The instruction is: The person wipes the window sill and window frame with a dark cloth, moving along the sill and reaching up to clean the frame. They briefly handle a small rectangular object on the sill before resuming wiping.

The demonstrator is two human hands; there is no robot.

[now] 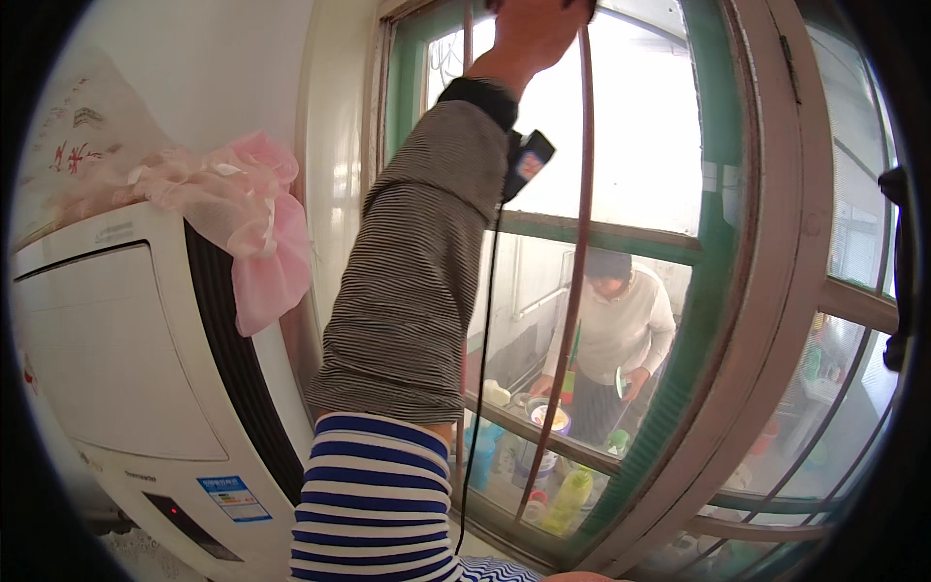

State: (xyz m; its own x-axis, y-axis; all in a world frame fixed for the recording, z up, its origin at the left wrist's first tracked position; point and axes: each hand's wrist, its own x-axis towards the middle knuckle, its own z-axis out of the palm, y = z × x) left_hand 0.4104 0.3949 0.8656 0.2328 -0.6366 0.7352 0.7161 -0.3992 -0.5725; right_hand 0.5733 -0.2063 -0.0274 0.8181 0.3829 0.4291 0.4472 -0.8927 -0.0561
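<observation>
My left hand (534, 36) is raised to the top edge of the view, in front of the window. Its fingers are mostly cut off, and dark bits show beside them; whether they grip anything is hidden. A grey-black striped oversleeve (414, 269) covers the forearm above a blue-and-white striped sleeve (371, 495). Just behind the wrist is a small black device (529, 166) with a coloured face, and a black cable (476, 422) hangs below it. A brown vertical window bar (586, 131) runs down beside the hand. At the bottom edge a sliver of skin, perhaps my right hand (582, 577), shows.
A white floor-standing air conditioner (109, 349) stands at left, with pink sheer fabric (269, 240) draped on top. The green-and-brown window frame (727, 291) fills the right. Through the glass, a person (618, 327) stands over a pot (549, 416), near a yellow-green bottle (571, 498).
</observation>
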